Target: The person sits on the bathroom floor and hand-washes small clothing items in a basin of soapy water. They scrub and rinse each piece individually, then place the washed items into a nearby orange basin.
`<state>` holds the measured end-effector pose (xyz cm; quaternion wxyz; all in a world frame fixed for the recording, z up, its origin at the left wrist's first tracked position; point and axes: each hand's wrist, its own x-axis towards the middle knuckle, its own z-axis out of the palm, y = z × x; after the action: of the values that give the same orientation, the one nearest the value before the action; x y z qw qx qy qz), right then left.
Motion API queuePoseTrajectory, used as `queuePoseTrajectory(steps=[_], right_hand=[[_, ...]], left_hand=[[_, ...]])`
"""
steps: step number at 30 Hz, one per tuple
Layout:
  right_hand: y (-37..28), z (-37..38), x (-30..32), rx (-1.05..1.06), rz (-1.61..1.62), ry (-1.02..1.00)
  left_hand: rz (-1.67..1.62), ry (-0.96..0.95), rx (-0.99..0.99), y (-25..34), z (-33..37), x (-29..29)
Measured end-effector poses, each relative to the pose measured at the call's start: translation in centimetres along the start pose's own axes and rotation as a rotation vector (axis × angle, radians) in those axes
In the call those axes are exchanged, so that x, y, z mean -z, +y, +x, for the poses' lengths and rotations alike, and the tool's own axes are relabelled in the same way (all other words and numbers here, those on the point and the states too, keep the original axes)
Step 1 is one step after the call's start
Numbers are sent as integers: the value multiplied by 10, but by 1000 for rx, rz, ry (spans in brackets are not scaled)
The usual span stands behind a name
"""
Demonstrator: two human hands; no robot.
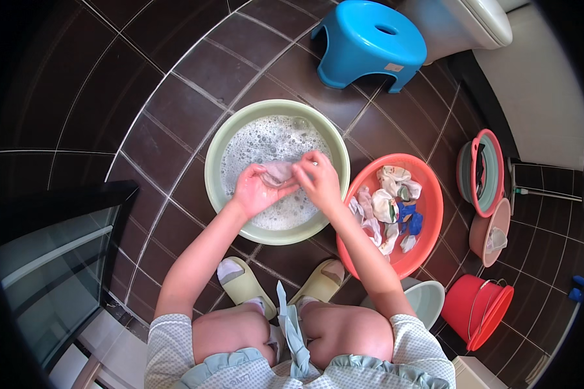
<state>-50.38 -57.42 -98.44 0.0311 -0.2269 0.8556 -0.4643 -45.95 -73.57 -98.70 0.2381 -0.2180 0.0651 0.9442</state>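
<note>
A small pale grey-pink cloth (279, 172), sock-like in shape, is stretched between my hands over the light green basin (212, 170). My left hand (254, 193) cups it from below, the fingers curled around its left end. At the right end, my right hand (319, 178) pinches it with bent fingers. The fingertips partly cover the cloth. Below the hands, foamy water (253, 142) with many bubbles fills the basin. Just right of it, an orange-red basin (433, 194) holds several small crumpled pieces, mostly white, some blue (409, 219).
A blue plastic stool (363, 32) stands beyond the basins, beside a white toilet (457, 29). Along the right are a folding basin (493, 172), a pink basin (486, 236) and a red bucket (477, 308). A grey-white basin (425, 301) sits near my right knee. Slippers (246, 282) flank the foreground.
</note>
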Motion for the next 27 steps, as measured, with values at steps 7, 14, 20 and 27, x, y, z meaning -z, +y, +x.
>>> queuePoseTrajectory(steps=[7, 14, 20, 27], right_hand=[[-14, -15, 5, 460, -258, -7], [-7, -20, 7, 322, -219, -49], [-1, -13, 2, 522, -388, -255], [-5, -11, 0, 533, -745, -442]], left_hand=[[30, 73, 16, -9, 9, 45], [376, 182, 97, -12, 8, 35], [273, 32, 396, -5, -1, 29], [818, 162, 428, 6, -1, 1]])
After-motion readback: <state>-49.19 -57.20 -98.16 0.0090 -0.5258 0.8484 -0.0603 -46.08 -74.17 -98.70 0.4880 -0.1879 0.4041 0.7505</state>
